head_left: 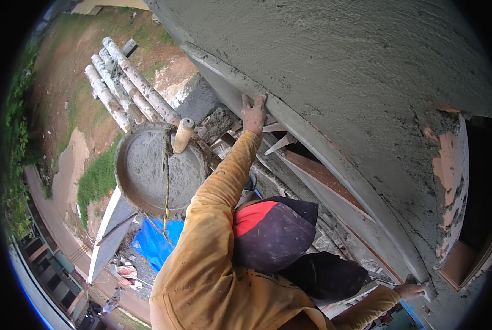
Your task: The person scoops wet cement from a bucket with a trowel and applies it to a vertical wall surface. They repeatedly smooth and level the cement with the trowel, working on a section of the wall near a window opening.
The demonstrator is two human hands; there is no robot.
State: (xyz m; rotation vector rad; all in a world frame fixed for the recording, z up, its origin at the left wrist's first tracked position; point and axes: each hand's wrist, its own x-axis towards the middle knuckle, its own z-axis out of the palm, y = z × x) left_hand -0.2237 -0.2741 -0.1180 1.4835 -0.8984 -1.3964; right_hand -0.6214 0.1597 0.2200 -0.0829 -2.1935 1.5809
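Note:
A long grey straightedge (334,159) lies against the freshly plastered wall (367,66), running from upper left to lower right. My left hand (253,114) is closed over its upper part, fingertips on the face. Near the lower end my right hand (410,289) grips it, with one finger stretched out; part of that hand is hidden. To the left of my left arm stands a round basin (141,176) of wet grey mortar. A tool with a pale wooden handle (183,136) rests across the basin, its blade seen nearly edge-on.
Several mortar-stained poles (141,82) jut out beyond the basin. Far below lie a blue tarpaulin (157,239), grass and a path. On the right, an opening in the wall (482,181) has a broken edge with exposed brick (448,165). Boards and poles show beneath the straightedge.

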